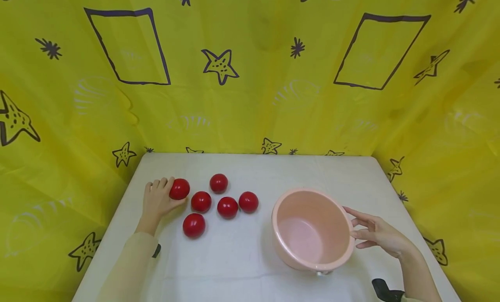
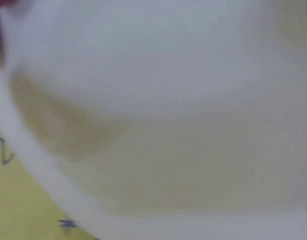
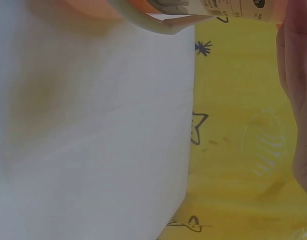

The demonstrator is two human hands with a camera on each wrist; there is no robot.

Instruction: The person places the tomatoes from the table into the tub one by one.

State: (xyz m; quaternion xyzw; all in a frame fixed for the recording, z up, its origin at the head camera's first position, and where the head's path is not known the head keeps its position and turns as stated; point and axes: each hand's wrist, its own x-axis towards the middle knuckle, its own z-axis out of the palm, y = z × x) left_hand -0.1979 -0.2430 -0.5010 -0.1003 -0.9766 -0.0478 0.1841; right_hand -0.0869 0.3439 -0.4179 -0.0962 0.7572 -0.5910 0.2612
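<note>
On the left of the white table, my left hand [image 1: 157,199] grips a smooth red ball [image 1: 179,189] between fingers and thumb. Several similar red balls lie to its right, including a nearer ball [image 1: 194,225] and a farther ball [image 1: 218,183]. A pink bucket [image 1: 312,264] stands upright at the right, its mouth facing up and its inside bare. My right hand [image 1: 384,234] touches the bucket's right side near the rim, fingers spread and fairly straight. In the right wrist view, the bucket's pale handle [image 3: 163,27] hangs beside a printed label [image 3: 218,7]. Only blurred tabletop fills most of the left wrist view.
The white table [image 1: 226,267] has rounded far corners. A yellow curtain [image 1: 250,111] with drawn starfish and shells closes in its back and both sides. Dark wrist straps show near both forearms, one by the right wrist [image 1: 384,291].
</note>
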